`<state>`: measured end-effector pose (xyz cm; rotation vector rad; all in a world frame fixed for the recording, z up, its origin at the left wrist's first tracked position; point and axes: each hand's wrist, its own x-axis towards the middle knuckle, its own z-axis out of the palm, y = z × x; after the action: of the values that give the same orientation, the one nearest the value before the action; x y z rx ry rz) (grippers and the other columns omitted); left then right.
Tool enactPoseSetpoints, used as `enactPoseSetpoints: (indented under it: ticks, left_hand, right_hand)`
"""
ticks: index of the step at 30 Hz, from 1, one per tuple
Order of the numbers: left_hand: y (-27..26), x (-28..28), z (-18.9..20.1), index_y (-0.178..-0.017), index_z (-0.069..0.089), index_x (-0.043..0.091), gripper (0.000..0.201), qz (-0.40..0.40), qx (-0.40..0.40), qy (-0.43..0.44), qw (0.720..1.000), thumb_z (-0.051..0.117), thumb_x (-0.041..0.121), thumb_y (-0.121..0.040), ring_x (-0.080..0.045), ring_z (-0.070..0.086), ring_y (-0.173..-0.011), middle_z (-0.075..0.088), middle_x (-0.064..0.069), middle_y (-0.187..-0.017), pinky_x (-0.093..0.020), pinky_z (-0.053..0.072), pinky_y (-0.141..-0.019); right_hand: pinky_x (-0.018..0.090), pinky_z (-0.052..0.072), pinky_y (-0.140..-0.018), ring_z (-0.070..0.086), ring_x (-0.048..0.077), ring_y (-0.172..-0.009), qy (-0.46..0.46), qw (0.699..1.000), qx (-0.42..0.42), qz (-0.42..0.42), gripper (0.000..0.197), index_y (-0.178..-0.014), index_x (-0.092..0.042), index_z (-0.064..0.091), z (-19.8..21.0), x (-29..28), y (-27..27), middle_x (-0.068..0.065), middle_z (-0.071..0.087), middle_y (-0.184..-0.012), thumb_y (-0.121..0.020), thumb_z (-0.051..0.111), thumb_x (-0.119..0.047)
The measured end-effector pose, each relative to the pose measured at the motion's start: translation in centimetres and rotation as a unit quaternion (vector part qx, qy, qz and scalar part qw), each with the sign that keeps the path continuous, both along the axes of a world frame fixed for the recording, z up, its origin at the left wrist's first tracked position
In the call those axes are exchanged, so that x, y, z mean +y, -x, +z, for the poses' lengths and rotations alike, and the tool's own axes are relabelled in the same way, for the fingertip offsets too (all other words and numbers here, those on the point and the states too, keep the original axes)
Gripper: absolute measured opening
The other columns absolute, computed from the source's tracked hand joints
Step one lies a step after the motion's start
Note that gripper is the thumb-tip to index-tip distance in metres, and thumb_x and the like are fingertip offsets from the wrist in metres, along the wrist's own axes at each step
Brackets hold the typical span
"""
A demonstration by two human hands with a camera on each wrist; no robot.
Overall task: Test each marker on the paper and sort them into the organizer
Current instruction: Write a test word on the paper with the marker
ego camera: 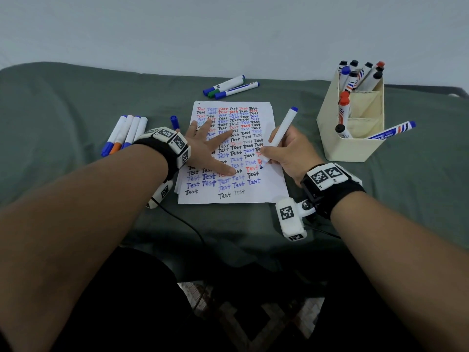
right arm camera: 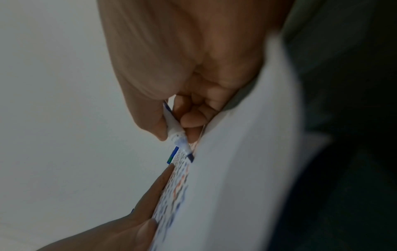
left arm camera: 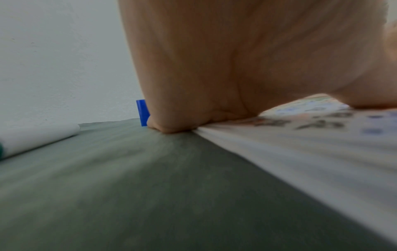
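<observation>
Right hand (ego camera: 289, 151), fingers curled, pinching a white-barrelled marker with a blue end (ego camera: 280, 135) low on the barrel, thumb on one side and fingertips (right arm camera: 191, 122) on the other. Marker tilted, blue end up and away from the wrist, dark blue tip (right arm camera: 190, 157) down on the white sheet of paper covered with rows of "Test" in black, blue and red (ego camera: 274, 189), near the sheet's right edge, just left of the knuckles. Heel of the hand resting on the paper's right margin.

Left hand (ego camera: 210, 146) flat and spread on the same sheet, fingers straight, holding nothing, pressing the left half of the paper; thumb toward the lower middle, index finger reaching toward the centre. Loose blue cap (ego camera: 174, 122) standing on the grey-green cloth (ego camera: 76, 102) just beyond the left hand's little-finger side, touching or nearly touching it in the left wrist view (left arm camera: 142, 113).

Cream box-shaped organizer with stepped compartments (ego camera: 340, 146) to the right of the paper, near the right hand but apart from it. Back compartment packed with upright markers capped black, blue and red; 1 red-capped marker in the middle section; 1 black-capped marker and 1 leaning blue-capped marker in the front section.

4 white markers (ego camera: 124, 134) side by side left of the left wrist, tips blue and orange. 3 more white markers (ego camera: 231, 87) beyond the top edge of the paper, caps blue and green.
</observation>
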<state>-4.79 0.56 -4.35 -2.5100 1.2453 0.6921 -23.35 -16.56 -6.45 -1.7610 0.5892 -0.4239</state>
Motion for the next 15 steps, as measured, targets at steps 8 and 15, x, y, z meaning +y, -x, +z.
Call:
enactPoseSetpoints:
  ticks: [8,15]
  left_hand:
    - [-0.07,0.05,-0.06,-0.106,-0.042,0.078,0.113,0.002,-0.001,0.003,1.000,0.034,0.114,-0.030,-0.031,-0.028,-0.149,-0.039,0.010,-0.158,-0.072,-0.004,-0.114]
    - [-0.11,0.06,-0.14,-0.098,-0.040,0.081,0.106,0.008,0.001,0.005,1.000,0.034,0.113,-0.030,-0.032,-0.028,-0.149,-0.039,0.011,-0.158,-0.072,-0.005,-0.114]
  right_hand:
    - [0.030,0.057,-0.069,0.068,0.017,-0.070,-0.013,0.999,-0.026,-0.013,0.026,-0.091,-0.021,0.058,-0.14,-0.02,0.15,0.000,0.068,-0.079,-0.082,0.082,-0.013]
    - [0.026,0.058,-0.066,0.071,0.014,-0.072,-0.028,0.999,-0.027,-0.002,0.026,-0.092,-0.017,0.058,0.21,0.28,0.31,0.003,0.069,-0.083,-0.083,0.081,-0.007]
